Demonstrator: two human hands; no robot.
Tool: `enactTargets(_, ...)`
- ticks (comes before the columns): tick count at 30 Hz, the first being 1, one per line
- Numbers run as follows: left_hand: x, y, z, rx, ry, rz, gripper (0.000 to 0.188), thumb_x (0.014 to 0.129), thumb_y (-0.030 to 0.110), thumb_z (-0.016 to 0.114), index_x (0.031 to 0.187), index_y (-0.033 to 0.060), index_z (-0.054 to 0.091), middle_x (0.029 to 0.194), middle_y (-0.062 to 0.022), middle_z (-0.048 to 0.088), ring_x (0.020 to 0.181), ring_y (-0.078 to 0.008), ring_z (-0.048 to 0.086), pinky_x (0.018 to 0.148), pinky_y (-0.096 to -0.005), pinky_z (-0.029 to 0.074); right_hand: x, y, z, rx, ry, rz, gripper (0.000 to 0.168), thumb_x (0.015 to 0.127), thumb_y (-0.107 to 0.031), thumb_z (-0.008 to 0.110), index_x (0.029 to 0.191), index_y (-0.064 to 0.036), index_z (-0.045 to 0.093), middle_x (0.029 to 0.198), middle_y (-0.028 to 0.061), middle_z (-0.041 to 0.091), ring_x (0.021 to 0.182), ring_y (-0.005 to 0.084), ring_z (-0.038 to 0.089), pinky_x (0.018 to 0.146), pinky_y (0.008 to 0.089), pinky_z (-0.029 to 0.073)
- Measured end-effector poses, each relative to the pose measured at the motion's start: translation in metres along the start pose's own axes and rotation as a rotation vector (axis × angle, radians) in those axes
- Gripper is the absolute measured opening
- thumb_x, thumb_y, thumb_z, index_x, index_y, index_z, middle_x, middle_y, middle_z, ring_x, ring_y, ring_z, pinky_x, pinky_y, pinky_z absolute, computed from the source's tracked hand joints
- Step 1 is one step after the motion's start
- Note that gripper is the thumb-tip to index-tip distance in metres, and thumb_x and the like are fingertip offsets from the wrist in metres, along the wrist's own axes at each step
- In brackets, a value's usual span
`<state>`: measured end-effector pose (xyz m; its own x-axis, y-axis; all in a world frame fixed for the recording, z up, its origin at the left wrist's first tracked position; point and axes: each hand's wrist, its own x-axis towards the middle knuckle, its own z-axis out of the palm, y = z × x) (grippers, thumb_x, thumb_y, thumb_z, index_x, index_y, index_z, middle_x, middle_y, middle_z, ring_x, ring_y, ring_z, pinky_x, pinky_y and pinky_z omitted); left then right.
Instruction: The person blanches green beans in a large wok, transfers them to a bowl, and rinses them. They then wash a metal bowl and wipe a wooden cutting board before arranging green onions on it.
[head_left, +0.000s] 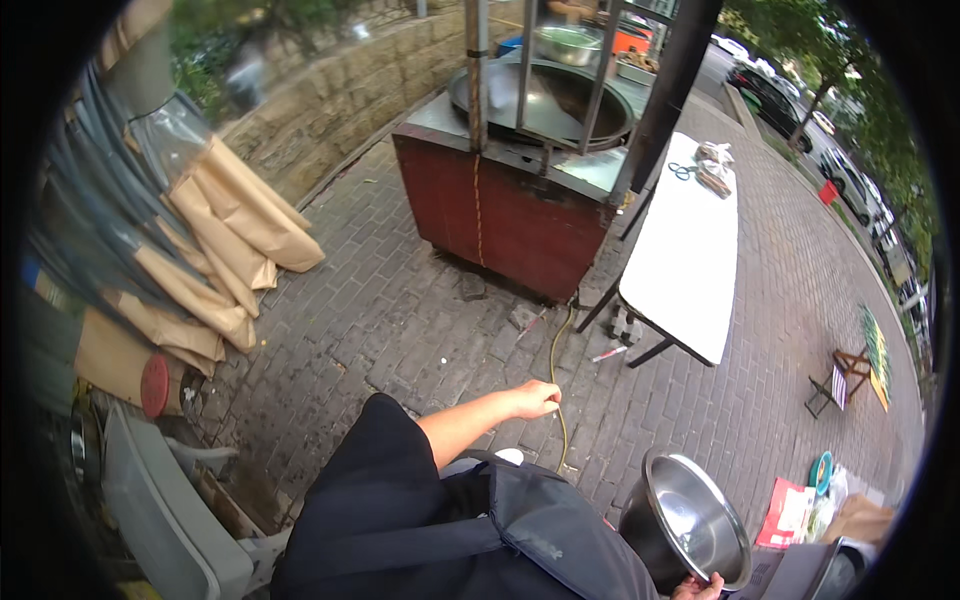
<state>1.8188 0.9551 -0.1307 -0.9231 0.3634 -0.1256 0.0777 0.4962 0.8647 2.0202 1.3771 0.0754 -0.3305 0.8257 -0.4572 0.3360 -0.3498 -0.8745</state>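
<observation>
My right hand grips the rim of a deep stainless steel basin at the lower right. The basin tilts, and its shiny inside shows no contents. My left hand hangs in front of my body with its fingers curled in, and nothing shows in it. Behind that hand a yellow cord runs along the brick paving toward a red-sided cooking stall. Set into the stall's top is a large round pan, partly hidden by metal posts.
A white-topped folding table carries scissors and a plastic bag. Paper-wrapped grey tubes lean at left, above a grey plastic chair. A small folding stool stands at right. A red-and-white bag lies lower right.
</observation>
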Motion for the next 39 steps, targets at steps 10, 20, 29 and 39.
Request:
enactTargets(10, -0.387, -0.09, 0.048, -0.149, 1.069, -1.39, 0.018, 0.083, 0.015, 0.052, 0.092, 0.0059, 0.065, 0.086, -0.0165, 0.067, 0.08, -0.0329, 0.064, 0.069, -0.0416, 0.051, 0.022, -0.014, 0.206, -0.268, -0.903, -0.003, 0.026, 0.081, -0.026, 0.056, 0.092, -0.003, 0.054, 0.083, 0.0095, 0.057, 0.075, 0.0229, 0.056, 0.068, 0.0365, 0.048)
enactTargets(20, -0.586, -0.085, 0.264, -1.365, 1.894, -1.598, 0.021, 0.087, 0.013, 0.046, 0.104, 0.0067, 0.058, 0.082, -0.0123, 0.064, 0.06, -0.0261, 0.063, 0.046, -0.0392, 0.048, -0.141, 0.055, 0.307, -0.383, -1.326, 0.114, 0.023, 0.079, -0.019, 0.056, 0.094, -0.001, 0.056, 0.088, 0.0114, 0.061, 0.077, 0.0242, 0.06, 0.069, 0.0363, 0.052)
enactTargets(29, -0.561, -0.129, 0.119, -1.228, 1.79, -1.3, 0.009, 0.085, 0.011, 0.052, 0.088, 0.0043, 0.057, 0.067, -0.01, 0.06, 0.049, -0.0202, 0.058, 0.038, -0.0337, 0.043, -0.252, 0.118, 0.337, -0.298, -1.389, 0.278, 0.023, 0.077, -0.012, 0.057, 0.096, 0.0, 0.057, 0.093, 0.0131, 0.065, 0.08, 0.0254, 0.065, 0.069, 0.0361, 0.056)
enactTargets(39, -0.459, -0.124, -0.095, -1.238, 1.297, -0.635, 0.031, 0.095, 0.034, 0.049, 0.11, 0.0064, 0.052, 0.101, -0.0111, 0.061, 0.085, -0.0221, 0.062, 0.069, -0.0335, 0.051, -0.274, 0.116, 0.33, -0.044, -1.417, 0.483, 0.022, 0.075, -0.005, 0.052, 0.097, -0.002, 0.057, 0.092, 0.0081, 0.065, 0.072, 0.0204, 0.064, 0.046, 0.0289, 0.048)
